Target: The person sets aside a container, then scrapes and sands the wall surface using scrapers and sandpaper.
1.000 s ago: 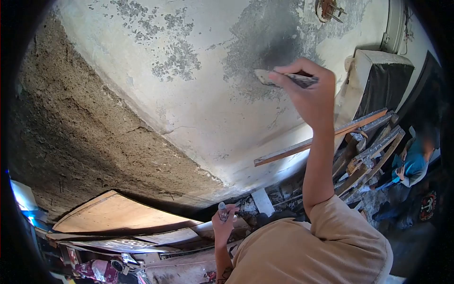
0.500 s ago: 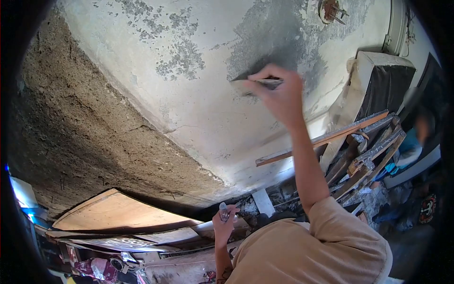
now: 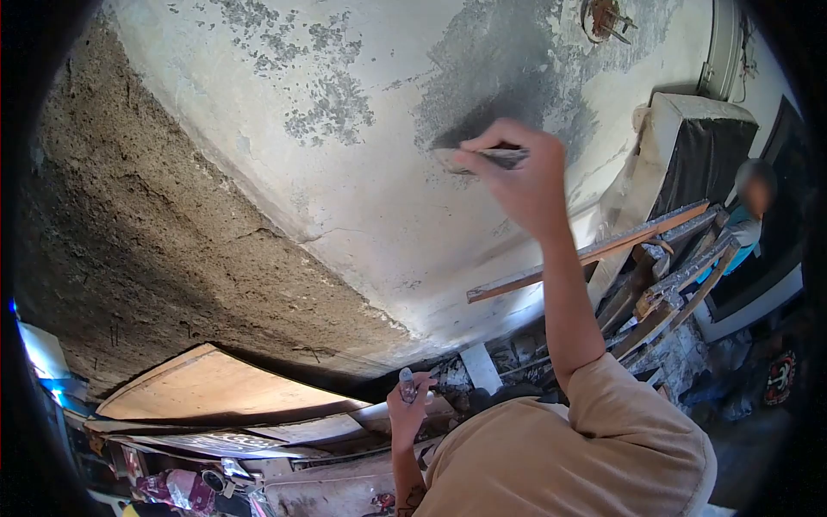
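My right hand (image 3: 525,172) is raised to the wall, its fingers and thumb closed on a thin flat scraper (image 3: 450,158). The scraper's end is at the lower edge of a dark grey patch (image 3: 495,73) on the pale wall (image 3: 388,207); blur hides its exact shape and whether it touches. Low down near my body, my left hand (image 3: 405,418) is closed around a small clear bottle-like object (image 3: 407,385), held upright. What is inside it is too small to make out.
Rough brown bare plaster (image 3: 172,233) borders the pale wall. A curved wooden board (image 3: 224,388) leans below it. At right are stacked timber pieces (image 3: 594,250), an upright mattress-like slab (image 3: 706,155) and another person (image 3: 745,228). Bare wires stick out of a wall box (image 3: 601,19).
My right hand and the scraper have shifted slightly to the right along the wall. My left hand stays put. The other person at right has moved, with the head now showing.
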Demonstrator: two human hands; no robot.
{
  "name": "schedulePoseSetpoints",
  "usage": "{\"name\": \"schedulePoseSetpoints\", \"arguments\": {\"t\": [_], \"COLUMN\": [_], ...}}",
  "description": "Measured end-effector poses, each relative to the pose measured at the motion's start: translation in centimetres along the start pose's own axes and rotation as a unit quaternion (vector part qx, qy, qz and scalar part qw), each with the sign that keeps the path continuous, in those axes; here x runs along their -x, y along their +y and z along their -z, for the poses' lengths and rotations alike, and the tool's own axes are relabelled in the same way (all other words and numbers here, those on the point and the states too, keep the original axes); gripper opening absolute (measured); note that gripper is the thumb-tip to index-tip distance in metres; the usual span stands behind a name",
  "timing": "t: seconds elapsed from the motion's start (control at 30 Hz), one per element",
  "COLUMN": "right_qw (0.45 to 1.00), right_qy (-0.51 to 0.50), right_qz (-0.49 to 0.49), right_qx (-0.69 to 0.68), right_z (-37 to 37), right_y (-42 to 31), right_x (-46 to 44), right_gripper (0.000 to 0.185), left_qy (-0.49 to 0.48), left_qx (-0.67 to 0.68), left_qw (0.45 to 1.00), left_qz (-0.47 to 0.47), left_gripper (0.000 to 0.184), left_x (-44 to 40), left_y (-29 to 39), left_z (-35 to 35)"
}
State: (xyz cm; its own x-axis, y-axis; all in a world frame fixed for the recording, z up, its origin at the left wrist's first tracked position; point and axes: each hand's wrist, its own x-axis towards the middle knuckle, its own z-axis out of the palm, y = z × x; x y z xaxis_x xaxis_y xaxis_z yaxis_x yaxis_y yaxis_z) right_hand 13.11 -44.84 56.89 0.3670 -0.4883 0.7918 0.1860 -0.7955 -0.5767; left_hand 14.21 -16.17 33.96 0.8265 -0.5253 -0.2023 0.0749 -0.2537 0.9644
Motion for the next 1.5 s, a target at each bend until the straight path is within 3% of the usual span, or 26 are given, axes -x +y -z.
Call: {"name": "schedulePoseSetpoints", "arguments": {"t": [0.07, 0.17, 0.2, 0.23, 0.3, 0.43, 0.5, 0.57, 0.7, 0.77, 0.9, 0.93, 1.07, 1.23, 1.27, 1.37, 1.5], "right_qw": [0.994, 0.990, 0.997, 0.997, 0.999, 0.985, 0.983, 0.997, 0.998, 0.990, 0.990, 0.996, 1.000, 0.984, 0.990, 0.999, 0.994], "right_qy": [0.039, 0.059, 0.054, 0.053, 0.016, 0.079, 0.089, 0.044, 0.011, 0.072, 0.088, 0.063, 0.024, 0.105, 0.100, 0.042, 0.074], "right_qz": [-0.085, -0.093, -0.010, -0.012, -0.043, -0.121, -0.118, 0.009, -0.035, -0.087, -0.039, 0.035, 0.006, -0.064, 0.015, 0.010, -0.025], "right_qx": [-0.065, -0.085, -0.049, -0.049, -0.016, -0.098, -0.112, -0.063, -0.043, -0.089, -0.102, -0.054, -0.010, -0.126, -0.103, -0.006, -0.076], "right_z": [1.8, 1.7, -0.3, -0.6, -1.0, 3.0, 2.1, -1.2, -0.8, 2.0, 0.9, -1.6, -0.7, 2.0, 0.0, -1.5, 1.7], "right_y": [-1.0, -1.4, 0.1, 0.4, 0.4, -1.7, -1.3, 0.3, 0.0, -1.2, -0.7, 0.3, -0.2, -1.3, -0.8, -0.7, -1.5], "right_x": [-0.3, -0.1, 0.1, 0.3, 0.4, -0.1, -0.1, 0.1, 0.4, -0.2, -0.5, -0.7, -0.4, -1.4, -1.6, -1.4, -1.8], "right_gripper": [0.012, 0.012, 0.011, 0.011, 0.010, 0.010, 0.009, 0.009, 0.009, 0.008, 0.009, 0.008, 0.008, 0.010, 0.008, 0.006, 0.006], "left_qy": [0.001, 0.004, 0.004, 0.004, 0.001, 0.017, 0.027, 0.019, 0.005, 0.013, 0.005, 0.004, 0.001, 0.036, 0.036, 0.028, 0.031], "left_qx": [-0.001, -0.001, 0.000, 0.000, -0.009, -0.013, 0.012, -0.003, -0.009, -0.012, -0.011, -0.010, -0.023, -0.022, -0.015, -0.018, -0.037], "left_qw": [1.000, 1.000, 1.000, 1.000, 1.000, 0.999, 0.999, 0.999, 1.000, 1.000, 1.000, 0.999, 0.999, 0.997, 0.998, 0.999, 0.998], "left_qz": [0.003, 0.014, 0.021, 0.023, 0.021, 0.025, 0.025, 0.026, 0.027, 0.023, 0.028, 0.030, 0.041, 0.062, 0.044, 0.029, 0.048], "left_gripper": [0.017, 0.017, 0.017, 0.017, 0.017, 0.017, 0.017, 0.017, 0.018, 0.018, 0.019, 0.019, 0.019, 0.019, 0.020, 0.020, 0.020], "left_x": [-0.1, 0.0, 0.2, 0.3, 0.2, 0.4, 0.4, 0.2, 0.1, 0.0, 0.1, 0.3, 0.7, 0.9, 0.7, 0.5, 0.9], "left_y": [-0.3, -0.5, -0.4, -0.3, 0.2, 0.2, -0.3, -0.3, 0.3, 0.0, 0.0, 0.0, -0.8, -2.5, -2.6, -1.6, -1.9], "left_z": [0.1, 0.2, 0.2, 0.1, 0.2, 0.6, 0.6, 0.6, 0.5, 0.4, 0.3, 0.3, 0.8, 2.1, 2.0, 1.8, 1.9]}}
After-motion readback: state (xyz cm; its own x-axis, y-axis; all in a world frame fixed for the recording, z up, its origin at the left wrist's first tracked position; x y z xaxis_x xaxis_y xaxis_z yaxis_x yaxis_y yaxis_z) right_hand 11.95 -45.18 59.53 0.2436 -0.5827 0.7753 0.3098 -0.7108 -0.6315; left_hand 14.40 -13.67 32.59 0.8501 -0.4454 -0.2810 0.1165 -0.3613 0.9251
